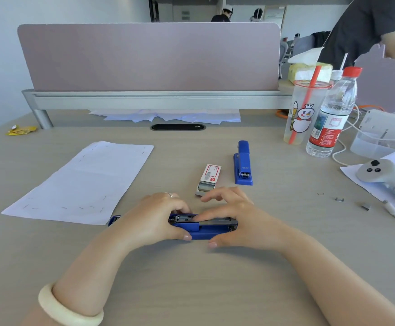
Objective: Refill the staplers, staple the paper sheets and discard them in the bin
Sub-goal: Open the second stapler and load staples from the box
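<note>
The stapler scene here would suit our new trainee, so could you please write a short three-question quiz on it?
1. True or false: the stapler in the hands lies opened on the desk.
2. Which lies nearest the staple box? A) second stapler B) water bottle C) yellow wrapper
3. On which side of the hands do the paper sheets lie?

Key: 1 true; 2 A; 3 the left, beyond the left hand, not the right hand.
</note>
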`<state>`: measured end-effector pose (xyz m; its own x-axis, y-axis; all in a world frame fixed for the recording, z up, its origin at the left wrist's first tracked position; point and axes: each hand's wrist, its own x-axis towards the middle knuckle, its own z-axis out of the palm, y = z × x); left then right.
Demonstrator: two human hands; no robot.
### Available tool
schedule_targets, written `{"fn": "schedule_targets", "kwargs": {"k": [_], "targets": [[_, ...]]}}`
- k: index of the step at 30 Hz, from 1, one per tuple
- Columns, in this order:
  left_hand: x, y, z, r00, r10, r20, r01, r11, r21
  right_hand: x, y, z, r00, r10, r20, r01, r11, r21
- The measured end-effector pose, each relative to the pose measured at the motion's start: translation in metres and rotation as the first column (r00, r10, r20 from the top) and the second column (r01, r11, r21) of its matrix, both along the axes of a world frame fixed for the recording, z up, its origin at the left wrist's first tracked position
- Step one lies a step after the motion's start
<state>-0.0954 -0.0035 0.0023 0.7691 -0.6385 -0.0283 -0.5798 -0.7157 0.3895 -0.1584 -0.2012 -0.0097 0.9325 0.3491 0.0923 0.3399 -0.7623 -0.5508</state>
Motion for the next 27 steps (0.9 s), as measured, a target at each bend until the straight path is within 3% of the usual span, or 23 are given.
{"fn": "schedule_targets", "kwargs": {"k": [6,11,13,16,18,23,27], "targets": [[-0.001,0.003,-0.002,1.0,-0.005,-0.008,0.005,1.0,-0.024,-0.006,-0.016,0.001,0.998,-0.026,-0.053,0.029,0.998,0.051],[-0.004,0.022,0.003,0.999,0.034,0.015,-0.034,0.999,0.009,-0.009,-0.031,0.012,0.985,-0.073,-0.154,0.108,0.966,0.236],[-0.002,0.038,0.004,0.997,0.062,0.053,-0.065,0.996,0.053,-0.007,-0.043,0.011,0.978,-0.132,-0.163,0.161,0.969,0.185],[0.009,0.064,0.006,0.989,0.094,0.113,-0.112,0.981,0.16,-0.004,-0.053,0.003,0.972,-0.168,-0.165,0.167,0.986,-0.022],[0.015,0.077,0.006,0.988,0.123,0.093,-0.137,0.977,0.163,-0.002,-0.052,-0.001,0.973,-0.174,-0.149,0.175,0.985,-0.01],[0.014,0.083,0.031,0.973,0.186,-0.134,-0.206,0.967,-0.15,0.001,-0.051,-0.005,0.98,-0.154,-0.125,0.165,0.982,0.088],[0.008,0.055,0.053,0.969,0.162,-0.186,-0.227,0.88,-0.416,0.002,-0.049,-0.008,0.977,-0.159,-0.142,0.178,0.975,0.131]]}}
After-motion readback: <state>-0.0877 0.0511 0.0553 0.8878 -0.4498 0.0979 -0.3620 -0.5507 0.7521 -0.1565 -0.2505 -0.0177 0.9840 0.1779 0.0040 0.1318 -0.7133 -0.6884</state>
